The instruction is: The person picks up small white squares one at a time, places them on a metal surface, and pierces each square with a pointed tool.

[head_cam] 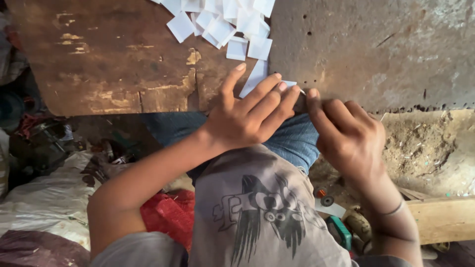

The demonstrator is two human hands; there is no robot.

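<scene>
Worn wooden board [109, 64], brown, scratched, paint flaked off in patches. Thin white pieces [222, 24], smooth, slightly translucent, like plastic or paper. Grey slab [376, 49], rough and matt, pitted. Soft blue denim [292, 141]. Red woven sack [168, 215].

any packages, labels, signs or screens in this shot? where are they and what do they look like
No signs or screens show.
White slips: label-like blank rectangles, heaped at the top edge of the brown wooden board.
White strip: long and narrow, pinned flat under the left hand, near the right hand.
White sack: crumpled, lower left on the floor.
Red mesh bag: bunched beside the left arm.
</scene>
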